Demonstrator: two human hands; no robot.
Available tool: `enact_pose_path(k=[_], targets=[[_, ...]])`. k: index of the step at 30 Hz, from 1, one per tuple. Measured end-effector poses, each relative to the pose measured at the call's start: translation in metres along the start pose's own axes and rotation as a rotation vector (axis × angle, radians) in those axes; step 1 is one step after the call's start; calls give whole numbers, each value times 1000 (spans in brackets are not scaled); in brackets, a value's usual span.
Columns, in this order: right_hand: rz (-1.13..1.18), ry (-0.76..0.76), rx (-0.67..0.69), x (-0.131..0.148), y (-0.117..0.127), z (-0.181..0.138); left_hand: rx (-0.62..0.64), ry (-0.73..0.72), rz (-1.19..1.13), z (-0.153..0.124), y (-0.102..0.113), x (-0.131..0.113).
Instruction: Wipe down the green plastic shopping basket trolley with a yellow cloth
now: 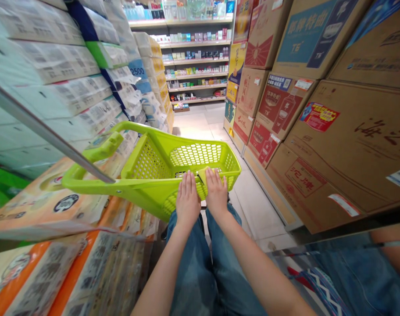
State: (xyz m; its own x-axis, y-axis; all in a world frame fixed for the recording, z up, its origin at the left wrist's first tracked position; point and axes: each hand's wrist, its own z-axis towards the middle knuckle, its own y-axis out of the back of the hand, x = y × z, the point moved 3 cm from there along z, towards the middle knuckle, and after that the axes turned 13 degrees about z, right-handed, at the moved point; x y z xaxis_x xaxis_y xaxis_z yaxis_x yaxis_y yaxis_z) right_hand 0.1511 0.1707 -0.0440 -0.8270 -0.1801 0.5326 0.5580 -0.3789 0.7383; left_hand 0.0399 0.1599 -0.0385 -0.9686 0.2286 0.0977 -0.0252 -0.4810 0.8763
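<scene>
A lime-green plastic shopping basket (154, 162) tilts in front of me in a shop aisle, its long handle (98, 149) pointing left. My left hand (187, 197) lies flat on the basket's near rim, fingers stretched out together. Beside it, my right hand (216, 189) rests on the same rim, fingers curled over the edge next to a small green tab (202, 175). The basket looks empty through its mesh. My legs in blue jeans (203, 263) are below the hands.
Stacked packs of tissue paper (55, 87) line the left side. Brown and red cardboard cartons (318, 131) are piled on the right. A tiled aisle floor (206, 123) runs ahead to shelves of small goods (196, 57). A grey bar (48, 134) crosses at left.
</scene>
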Motion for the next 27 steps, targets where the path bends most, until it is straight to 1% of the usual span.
enact_pose_path(k=[1,3,6,9,12,14,17,19,20,22,23,25,27], targets=[[11,15,16,10,-4,0,-2,2,4,0,0,0],[31,35,29,20,-8,-1,2,2,6,0,0,1],[35,93,33,13,-4,-3,16,-4,0,0,0,0],[8,144,38,-8,6,-3,27,-3,-5,-1,1,-1],[-31,135,11,-35,17,-3,42,-2,4,-1,1,-2],[-55,96,-27,-55,25,-2,43,-3,9,-1,2,-2],[-60,-2,-89,-88,37,-1,28,-9,2,-1,3,-2],[-30,-79,-115,-103,42,1,22,-13,-4,-1,4,-2],[-12,-118,-126,-106,44,2,23,-13,-5,0,4,-2],[15,-189,-149,-102,43,4,23,-11,-4,0,4,-1],[19,-207,-160,-94,40,5,22,-10,-3,-1,3,-1],[16,-181,-153,-68,30,5,16,-9,-6,-1,2,0],[12,-92,-96,-34,16,3,8,-9,-9,-1,1,0]])
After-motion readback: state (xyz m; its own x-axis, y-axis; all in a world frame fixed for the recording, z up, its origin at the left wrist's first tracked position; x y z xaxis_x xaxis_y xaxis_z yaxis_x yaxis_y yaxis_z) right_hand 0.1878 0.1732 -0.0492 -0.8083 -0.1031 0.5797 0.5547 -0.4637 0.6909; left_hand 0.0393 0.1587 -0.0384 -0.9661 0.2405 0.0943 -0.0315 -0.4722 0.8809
